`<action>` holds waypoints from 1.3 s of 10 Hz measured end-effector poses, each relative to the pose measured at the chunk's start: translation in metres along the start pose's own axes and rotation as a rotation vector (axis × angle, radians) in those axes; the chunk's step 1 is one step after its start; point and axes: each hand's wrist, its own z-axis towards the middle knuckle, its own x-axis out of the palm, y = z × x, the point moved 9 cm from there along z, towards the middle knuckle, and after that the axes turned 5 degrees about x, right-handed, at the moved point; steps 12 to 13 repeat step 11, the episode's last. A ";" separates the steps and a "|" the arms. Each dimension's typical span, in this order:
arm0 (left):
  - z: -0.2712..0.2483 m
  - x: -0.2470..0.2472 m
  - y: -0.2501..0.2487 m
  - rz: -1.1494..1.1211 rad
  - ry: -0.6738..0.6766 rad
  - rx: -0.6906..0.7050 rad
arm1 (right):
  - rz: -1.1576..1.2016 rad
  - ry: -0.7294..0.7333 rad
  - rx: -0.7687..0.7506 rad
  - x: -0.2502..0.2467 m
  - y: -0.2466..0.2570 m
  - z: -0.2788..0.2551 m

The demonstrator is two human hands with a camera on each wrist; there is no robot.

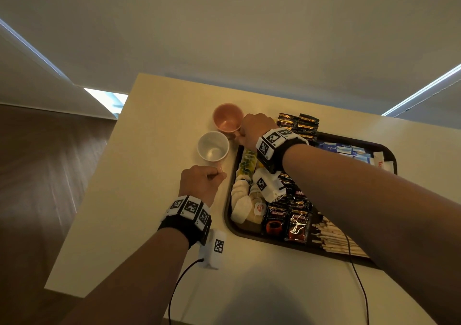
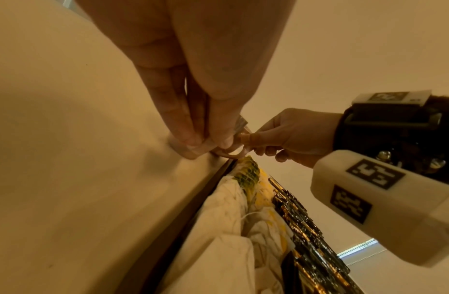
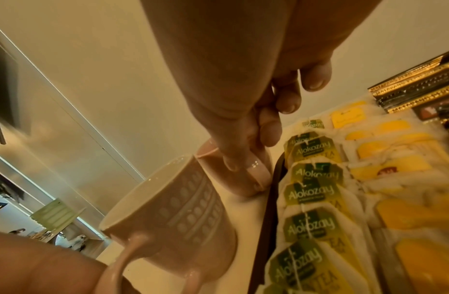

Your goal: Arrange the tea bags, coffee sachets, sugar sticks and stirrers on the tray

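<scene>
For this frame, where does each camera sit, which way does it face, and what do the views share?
Head: above, facing down at the table, tray and two mugs; both forearms show.
Left wrist: low under the left hand, facing along the table edge of the tray past the tea bags; the right hand shows too.
Right wrist: under the right hand, facing the pink mug and white mug.
Shared: both wrist views show the tea bags; all show each hand's grip on a mug handle.
</scene>
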 end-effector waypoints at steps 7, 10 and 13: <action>-0.007 0.012 -0.015 -0.041 -0.024 0.024 | 0.058 0.039 0.002 0.010 -0.004 0.004; -0.010 0.016 -0.012 -0.076 0.003 0.016 | 0.124 0.066 0.034 0.011 -0.011 0.003; -0.014 0.010 -0.005 -0.085 0.001 -0.045 | 0.173 0.073 0.034 0.006 -0.016 -0.001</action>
